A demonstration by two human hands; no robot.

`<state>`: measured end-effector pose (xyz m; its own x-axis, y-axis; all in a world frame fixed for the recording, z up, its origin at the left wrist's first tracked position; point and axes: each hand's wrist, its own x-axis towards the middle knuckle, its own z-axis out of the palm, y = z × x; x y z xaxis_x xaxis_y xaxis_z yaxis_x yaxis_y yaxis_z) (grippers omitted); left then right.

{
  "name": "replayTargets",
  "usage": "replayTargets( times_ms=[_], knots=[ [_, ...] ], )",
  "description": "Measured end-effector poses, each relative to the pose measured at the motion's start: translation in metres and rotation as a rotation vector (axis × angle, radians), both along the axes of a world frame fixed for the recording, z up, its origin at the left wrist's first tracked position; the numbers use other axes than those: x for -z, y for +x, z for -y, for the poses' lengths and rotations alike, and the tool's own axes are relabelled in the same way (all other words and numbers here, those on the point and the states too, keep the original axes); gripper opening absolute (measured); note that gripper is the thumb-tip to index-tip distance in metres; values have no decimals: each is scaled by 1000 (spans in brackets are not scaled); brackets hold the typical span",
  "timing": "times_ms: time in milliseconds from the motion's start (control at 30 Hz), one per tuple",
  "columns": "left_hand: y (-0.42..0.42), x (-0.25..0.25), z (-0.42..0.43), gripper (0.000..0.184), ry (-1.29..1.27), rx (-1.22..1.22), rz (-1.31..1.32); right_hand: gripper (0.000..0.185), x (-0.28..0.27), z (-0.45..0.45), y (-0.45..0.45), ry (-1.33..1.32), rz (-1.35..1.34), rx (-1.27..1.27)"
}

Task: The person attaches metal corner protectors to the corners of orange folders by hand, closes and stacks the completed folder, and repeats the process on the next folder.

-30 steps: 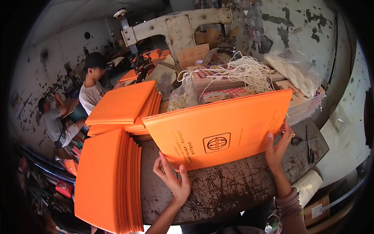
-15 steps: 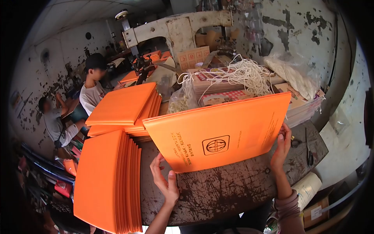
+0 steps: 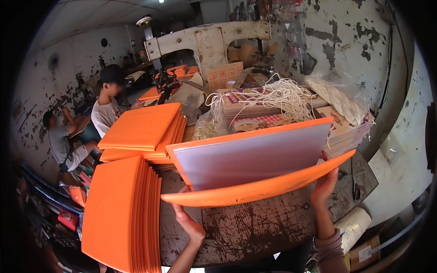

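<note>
The orange folder [image 3: 257, 166] is partly open, just off the centre of the view toward 4 o'clock. Its far cover [image 3: 255, 132] rises toward 12 o'clock, lined with a pale, translucent sheet [image 3: 236, 157]; the near cover [image 3: 268, 188] bows out toward 6 o'clock, faintly printed outside, its right end tilted up toward 2 o'clock

The cover of the open orange folder [image 3: 254, 159] hid part of the left hand [image 3: 188, 226] and right hand [image 3: 325, 185], its print too slanted to read; the folder also blocked some printed sheets [image 3: 261, 122], while the bottom edge cut off the right sleeve [image 3: 330, 252] and near folder stack [image 3: 114, 214]
</note>
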<state>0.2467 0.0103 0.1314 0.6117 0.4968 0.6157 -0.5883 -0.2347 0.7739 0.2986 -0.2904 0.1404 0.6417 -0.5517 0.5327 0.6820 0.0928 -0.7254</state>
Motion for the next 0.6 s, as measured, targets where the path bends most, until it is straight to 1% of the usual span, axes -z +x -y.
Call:
replayTargets(
  times_ms=[33, 67, 100, 133, 167, 200, 233, 267, 300, 333, 367, 400, 467, 533, 600],
  knots=[
    [-1, -5, 1, 68, -59, 39, -21, 55, -1, 6, 0, 4, -3, 2],
    [-5, 9, -15, 72, -49, 96, -110, 62, -3, 20, -3, -46, -39, -93],
    [-3, 2, -14, 73, -226, 152, -96, 71, -5, 34, -4, -91, -76, -188],
    [0, -7, -12, 74, -404, 205, -79, 78, -10, 48, 0, -49, -108, -253],
    [0, -9, -16, 73, -292, 145, -140, 76, -16, 59, -1, -101, -120, -359],
    [-4, -17, -13, 71, -125, 24, -189, 75, -21, 68, -5, -154, -135, -465],
    [-3, -11, -20, 68, 11, 41, -139, 75, -20, 75, -9, -151, -138, -464],
    [-2, -8, -25, 67, 146, 59, -87, 70, -21, 81, -13, -268, -169, -503],
    [-2, -7, -26, 67, 145, 60, -95, 68, -22, 83, -17, -384, -207, -544],
    [1, -9, -26, 66, 25, 90, -170, 68, -22, 83, -20, -382, -216, -544],
    [1, -10, -25, 66, -97, 117, -248, 65, -25, 81, -23, -493, -241, -543],
    [1, -13, -23, 66, -102, 116, -255, 65, -27, 80, -25, -607, -262, -541],
    [2, -22, -22, 64, 13, 83, -211, 61, -26, 83, -26, -587, -277, -590],
    [1, -20, -26, 61, 30, 120, -222, 58, -23, 88, -28, -564, -290, -632],
    [0, -21, -25, 61, 42, 104, -238, 60, -21, 96, -33, -582, -481, -594]
  ],
)
